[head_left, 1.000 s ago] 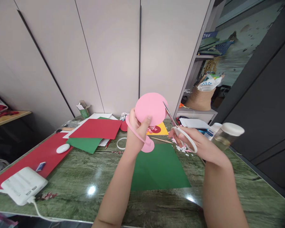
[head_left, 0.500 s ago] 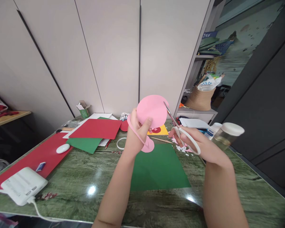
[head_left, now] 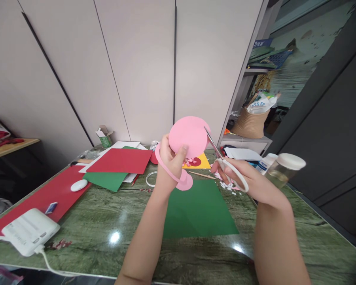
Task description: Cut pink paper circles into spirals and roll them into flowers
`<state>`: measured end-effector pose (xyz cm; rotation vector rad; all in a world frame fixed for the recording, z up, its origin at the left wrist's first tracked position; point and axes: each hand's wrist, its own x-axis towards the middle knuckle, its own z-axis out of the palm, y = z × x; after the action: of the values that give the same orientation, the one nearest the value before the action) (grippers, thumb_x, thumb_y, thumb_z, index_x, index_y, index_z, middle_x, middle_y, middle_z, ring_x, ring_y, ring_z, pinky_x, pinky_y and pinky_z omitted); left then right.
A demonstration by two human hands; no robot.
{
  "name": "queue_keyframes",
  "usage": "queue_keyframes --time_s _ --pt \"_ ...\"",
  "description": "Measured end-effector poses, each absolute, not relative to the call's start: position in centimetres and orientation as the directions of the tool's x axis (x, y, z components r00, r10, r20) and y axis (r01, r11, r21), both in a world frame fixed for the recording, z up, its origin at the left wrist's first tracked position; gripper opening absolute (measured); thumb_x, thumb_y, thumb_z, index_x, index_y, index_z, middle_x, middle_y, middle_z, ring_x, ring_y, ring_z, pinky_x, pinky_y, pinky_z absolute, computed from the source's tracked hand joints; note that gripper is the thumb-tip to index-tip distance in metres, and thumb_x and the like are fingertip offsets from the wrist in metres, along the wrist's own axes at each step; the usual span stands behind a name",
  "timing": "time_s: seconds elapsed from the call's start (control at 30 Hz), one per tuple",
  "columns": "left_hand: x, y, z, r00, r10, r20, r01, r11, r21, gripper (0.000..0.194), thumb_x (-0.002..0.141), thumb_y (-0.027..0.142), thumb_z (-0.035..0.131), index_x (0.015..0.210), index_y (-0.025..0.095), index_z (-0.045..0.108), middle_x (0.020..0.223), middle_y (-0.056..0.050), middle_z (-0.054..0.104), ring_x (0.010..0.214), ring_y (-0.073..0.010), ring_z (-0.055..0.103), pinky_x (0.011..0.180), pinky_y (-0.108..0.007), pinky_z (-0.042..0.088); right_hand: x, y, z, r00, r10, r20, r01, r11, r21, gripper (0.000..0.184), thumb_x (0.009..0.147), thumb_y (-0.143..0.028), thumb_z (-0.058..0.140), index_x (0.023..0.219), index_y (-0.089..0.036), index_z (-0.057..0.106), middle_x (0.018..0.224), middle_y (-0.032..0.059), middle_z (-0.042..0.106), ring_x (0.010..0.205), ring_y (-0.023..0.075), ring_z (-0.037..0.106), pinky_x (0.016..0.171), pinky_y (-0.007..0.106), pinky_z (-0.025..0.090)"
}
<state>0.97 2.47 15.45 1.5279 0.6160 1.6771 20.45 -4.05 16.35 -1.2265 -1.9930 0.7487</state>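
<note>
My left hand (head_left: 172, 158) pinches a round piece of pink paper (head_left: 187, 134) by its lower edge, thumb on the near face. A thin pink strip (head_left: 165, 166) curls over the back of that hand. My right hand (head_left: 240, 174) is closed around the white handles of a pair of scissors (head_left: 216, 149). Its blades meet the right edge of the pink round. Below, a smaller pink paper piece (head_left: 186, 183) lies over the top edge of a green sheet (head_left: 200, 209). Just behind sits a yellow sheet (head_left: 206, 161) with a red shape and small pink bits.
Pink and white scraps (head_left: 227, 185) lie under the scissors. A jar (head_left: 280, 172) stands at the right. Red paper (head_left: 121, 160) tops a stack at the left, near a white mouse (head_left: 78, 185) and a white charger box (head_left: 31, 231). A pencil (head_left: 202, 175) lies behind the green sheet.
My left hand has shifted the pink round slightly left and up. The strip has slid further left around my hand. The scissors stay at its right edge, almost in place.
</note>
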Motion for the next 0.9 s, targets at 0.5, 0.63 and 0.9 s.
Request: queue_keyframes --time_s 0.5,0.63,0.9 --pt "0.78 2.10 15.58 0.043 0.789 0.612 -0.165 -0.599 0.784 0.026 0.083 0.037 0.055 0.102 0.021 0.050 0.092 -0.005 0.054 0.081 -0.0153 0.055 0.069 -0.028 0.050 20.66 -4.06 16.10 -0.333 0.907 0.258 0.537 0.407 -0.739 0.043 0.092 -0.054 0.032 0.089 -0.018 0.054 0.069 0.0009 0.046 0.062 0.0138 0.043 0.056 0.027 0.034" --pt "0.61 2.07 15.61 0.070 0.791 0.608 -0.164 -0.592 0.789 0.027 0.082 0.037 0.056 0.104 0.021 0.051 0.093 -0.005 0.053 0.081 -0.0154 0.055 0.070 -0.029 0.050 20.66 -4.01 16.14 -0.329 0.907 0.262 0.534 0.408 -0.741 0.043 0.090 -0.057 0.033 0.089 -0.019 0.054 0.068 0.0003 0.045 0.062 0.0140 0.042 0.056 0.027 0.033" --pt "0.67 2.30 15.47 0.039 0.793 0.608 -0.181 -0.593 0.785 0.028 0.082 0.036 0.057 0.104 0.021 0.050 0.100 -0.007 0.055 0.091 -0.0180 0.055 0.076 -0.031 0.049 20.53 -4.04 16.23 -0.328 0.910 0.254 0.532 0.400 -0.746 0.042 0.091 -0.056 0.033 0.088 -0.019 0.053 0.068 0.0002 0.046 0.063 0.0143 0.043 0.056 0.027 0.033"
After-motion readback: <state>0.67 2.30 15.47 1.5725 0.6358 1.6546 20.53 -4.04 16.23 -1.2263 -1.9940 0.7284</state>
